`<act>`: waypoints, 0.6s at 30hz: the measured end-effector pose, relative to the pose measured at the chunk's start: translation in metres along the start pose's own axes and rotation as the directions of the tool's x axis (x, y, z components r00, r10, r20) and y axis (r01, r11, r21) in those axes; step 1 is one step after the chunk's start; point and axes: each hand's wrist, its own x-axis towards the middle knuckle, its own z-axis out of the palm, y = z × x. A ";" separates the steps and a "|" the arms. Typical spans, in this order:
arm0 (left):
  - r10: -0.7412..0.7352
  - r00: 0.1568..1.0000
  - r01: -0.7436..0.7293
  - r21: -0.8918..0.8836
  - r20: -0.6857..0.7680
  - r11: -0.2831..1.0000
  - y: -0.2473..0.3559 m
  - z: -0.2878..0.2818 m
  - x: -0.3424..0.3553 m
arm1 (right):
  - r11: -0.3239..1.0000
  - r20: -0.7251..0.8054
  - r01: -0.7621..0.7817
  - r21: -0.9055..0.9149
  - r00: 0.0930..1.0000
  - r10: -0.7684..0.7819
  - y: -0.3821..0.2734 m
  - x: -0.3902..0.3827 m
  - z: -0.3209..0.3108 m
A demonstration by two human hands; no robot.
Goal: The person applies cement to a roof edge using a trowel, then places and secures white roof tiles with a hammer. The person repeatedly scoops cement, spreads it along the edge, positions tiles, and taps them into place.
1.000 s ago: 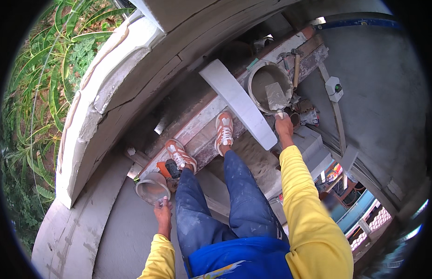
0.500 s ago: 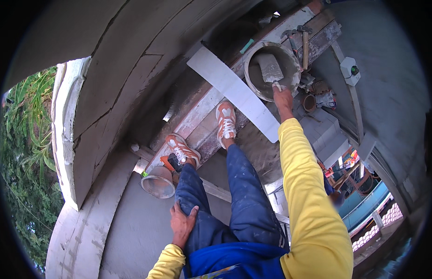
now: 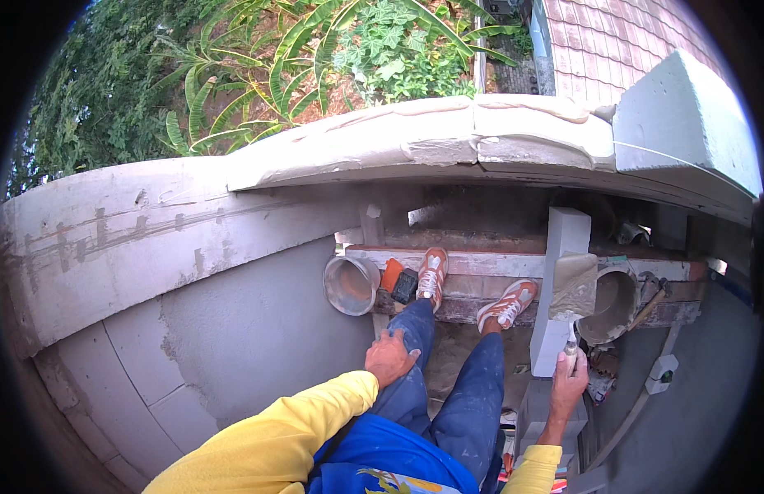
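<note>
My right hand (image 3: 568,380) grips the handle of a trowel (image 3: 574,284). Its broad blade carries a layer of grey mortar and passes in front of a long white block (image 3: 563,235). Just right of the blade stands a round bucket (image 3: 614,309) with mortar-coated walls. My left hand (image 3: 390,360) lies on my left thigh, fingers spread, holding nothing. Both my feet, in orange shoes, stand on a plank scaffold (image 3: 464,286).
A second bucket (image 3: 350,286) sits left of my feet, beside an orange-and-black tool (image 3: 398,280). A hammer (image 3: 649,305) lies right of the mortar bucket. The wall's pale top edge (image 3: 357,148) crosses ahead, with a large white block (image 3: 691,119) at its right end and plants beyond.
My view has swung round toward the wall top and plants. The trowel has come up out of the bucket with mortar on it. My left hand stays on my leg.
</note>
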 end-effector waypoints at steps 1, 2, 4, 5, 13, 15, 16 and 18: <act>-0.004 1.000 0.004 -0.034 0.003 0.999 -0.008 0.003 0.000 | 0.983 0.072 0.177 -0.050 0.982 -0.174 -0.034 0.001 0.014; -0.008 1.000 0.008 -0.065 0.004 0.998 -0.017 0.008 0.001 | 0.976 0.163 0.215 -0.025 0.964 -0.208 -0.073 0.004 0.029; -0.003 1.000 0.005 -0.124 0.017 0.992 -0.027 0.012 0.002 | 0.943 0.274 0.332 0.032 0.904 -0.328 -0.149 0.012 0.063; 0.001 1.000 0.003 -0.154 0.025 0.988 -0.030 0.011 0.000 | 0.908 0.299 0.413 0.070 0.860 -0.414 -0.183 0.017 0.082; -0.006 0.998 0.025 -0.350 0.056 0.936 -0.065 0.026 -0.001 | 0.368 0.175 0.921 -0.130 0.386 -0.906 -0.374 0.044 0.236; 0.014 0.999 0.005 -0.395 0.045 0.919 -0.074 0.023 -0.001 | 0.287 0.223 0.933 -0.215 0.333 -0.916 -0.392 0.047 0.262; 0.016 0.999 0.006 -0.409 0.051 0.913 -0.078 0.021 -0.001 | 0.240 0.243 0.935 -0.260 0.304 -0.921 -0.398 0.048 0.273; 0.014 0.997 0.020 -0.439 0.073 0.898 -0.085 0.019 -0.002 | 0.188 0.297 0.927 -0.323 0.288 -0.910 -0.406 0.044 0.291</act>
